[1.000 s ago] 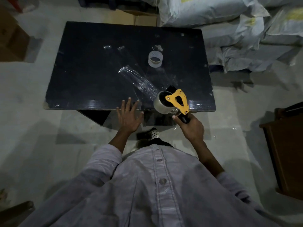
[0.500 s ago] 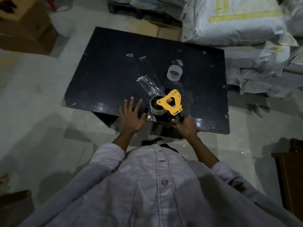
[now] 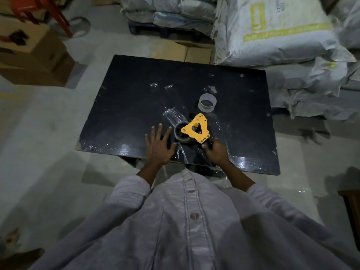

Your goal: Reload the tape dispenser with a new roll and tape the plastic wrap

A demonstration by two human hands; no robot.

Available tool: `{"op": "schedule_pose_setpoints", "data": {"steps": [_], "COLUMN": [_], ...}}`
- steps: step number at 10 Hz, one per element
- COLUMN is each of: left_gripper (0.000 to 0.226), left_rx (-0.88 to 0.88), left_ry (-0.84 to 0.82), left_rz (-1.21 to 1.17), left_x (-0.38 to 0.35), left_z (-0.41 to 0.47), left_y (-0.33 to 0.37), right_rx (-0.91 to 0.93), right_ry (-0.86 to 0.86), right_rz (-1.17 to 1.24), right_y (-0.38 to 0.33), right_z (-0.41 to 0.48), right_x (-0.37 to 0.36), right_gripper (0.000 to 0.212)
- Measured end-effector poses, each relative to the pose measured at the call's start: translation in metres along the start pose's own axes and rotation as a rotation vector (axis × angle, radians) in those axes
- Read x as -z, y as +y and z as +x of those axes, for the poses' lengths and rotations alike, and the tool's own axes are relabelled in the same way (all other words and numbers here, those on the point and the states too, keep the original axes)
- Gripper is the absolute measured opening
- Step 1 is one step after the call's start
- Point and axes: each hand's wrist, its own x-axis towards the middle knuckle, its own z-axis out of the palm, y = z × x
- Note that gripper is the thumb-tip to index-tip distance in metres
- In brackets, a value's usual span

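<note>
A yellow tape dispenser (image 3: 196,128) with a roll of tape (image 3: 180,134) mounted on it lies on the black table (image 3: 126,106) near the front edge. My right hand (image 3: 215,152) grips its dark handle from the near side. Flat on the table just left of the roll rests my left hand (image 3: 158,146), fingers spread, pressing on the clear plastic wrap (image 3: 173,116) that runs across the tabletop. An empty white tape core (image 3: 207,103) stands upright behind the dispenser.
Cardboard boxes (image 3: 33,55) sit on the floor at the left, another box (image 3: 183,52) behind the table. Stacked white sacks (image 3: 282,36) fill the back and right. Dark wooden furniture (image 3: 352,207) stands at the right edge.
My right hand has brought the dispenser down from the table's front edge onto the tabletop, further in. My left hand has stayed flat on the wrap. The camera has tilted up.
</note>
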Motion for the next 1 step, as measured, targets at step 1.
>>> {"op": "schedule_pose_setpoints", "data": {"steps": [1], "left_gripper": [0.085], "left_rx": [-0.009], "left_ry": [0.026], "left_rz": [-0.007], "left_x": [0.0017], "left_z": [0.0048], "left_y": [0.0055], "right_rx": [0.009], "right_ry": [0.088], "right_rz": [-0.005], "right_y": [-0.0132], "right_z": [-0.0120], "right_x": [0.0174], "right_gripper": [0.070]}}
